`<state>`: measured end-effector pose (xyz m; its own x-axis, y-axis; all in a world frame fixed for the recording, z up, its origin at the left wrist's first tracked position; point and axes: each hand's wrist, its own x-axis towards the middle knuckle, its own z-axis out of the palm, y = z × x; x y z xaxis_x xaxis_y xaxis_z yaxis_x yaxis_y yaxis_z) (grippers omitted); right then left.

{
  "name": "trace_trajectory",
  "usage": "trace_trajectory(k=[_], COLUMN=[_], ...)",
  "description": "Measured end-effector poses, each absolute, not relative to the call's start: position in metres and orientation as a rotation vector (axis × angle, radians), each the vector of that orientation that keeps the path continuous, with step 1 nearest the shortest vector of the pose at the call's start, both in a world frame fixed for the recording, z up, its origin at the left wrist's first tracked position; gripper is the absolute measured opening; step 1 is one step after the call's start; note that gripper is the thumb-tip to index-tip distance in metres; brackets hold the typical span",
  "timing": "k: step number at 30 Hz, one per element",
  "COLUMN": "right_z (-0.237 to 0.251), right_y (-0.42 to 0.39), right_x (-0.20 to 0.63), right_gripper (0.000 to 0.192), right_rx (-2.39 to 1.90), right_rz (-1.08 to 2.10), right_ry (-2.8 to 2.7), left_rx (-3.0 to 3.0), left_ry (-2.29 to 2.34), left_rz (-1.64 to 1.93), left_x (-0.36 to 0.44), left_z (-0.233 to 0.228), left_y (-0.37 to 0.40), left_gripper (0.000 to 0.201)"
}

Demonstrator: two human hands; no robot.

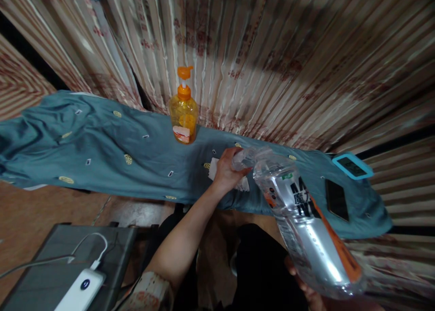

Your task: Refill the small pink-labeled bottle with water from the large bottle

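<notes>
A large clear plastic bottle [306, 216] with a silver, black and orange label is held tilted, its top end towards the upper left. My left hand [227, 169] is closed around a clear plastic piece [247, 159] at that top end. I cannot tell whether this piece is the bottle's neck or a separate small cup. My right hand [306, 288] supports the bottle near its base, and most of this hand is hidden behind it. A crumpled white tissue [213, 167] lies on the cloth, partly covered by my left hand.
An orange pump bottle [184, 116] stands on the teal cloth [102, 152] by the pleated curtain [220, 53]. To the right lie a black phone [336, 199] and a blue-framed digital clock [352, 166]. A white power bank [81, 289] with a cable rests on a grey surface [44, 252] at lower left.
</notes>
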<state>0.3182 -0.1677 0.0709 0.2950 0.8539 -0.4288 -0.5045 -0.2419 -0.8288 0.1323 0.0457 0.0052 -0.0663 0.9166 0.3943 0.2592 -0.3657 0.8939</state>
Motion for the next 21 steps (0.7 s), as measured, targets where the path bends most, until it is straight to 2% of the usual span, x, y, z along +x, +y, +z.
trace_trajectory(k=[12, 18, 21], right_z=[0.069, 0.0711, 0.0705], right_y=[-0.1736, -0.1735, -0.1755], right_x=[0.3094, 0.3103, 0.3133], right_gripper=[0.075, 0.089, 0.079], right_rx=[-1.229, -1.267, -1.27], right_rz=[1.209, 1.162, 1.172], right_ry=[-0.374, -0.366, -0.35], left_rx=[1.673, 1.719, 1.741], left_ry=[1.261, 1.244, 1.234], left_rz=[1.44, 1.46, 1.455], left_x=[0.1315, 0.1323, 0.1313], left_z=[0.0072, 0.0027, 0.0013], left_y=[0.0449, 0.0484, 0.049], left_gripper=[0.049, 0.05, 0.051])
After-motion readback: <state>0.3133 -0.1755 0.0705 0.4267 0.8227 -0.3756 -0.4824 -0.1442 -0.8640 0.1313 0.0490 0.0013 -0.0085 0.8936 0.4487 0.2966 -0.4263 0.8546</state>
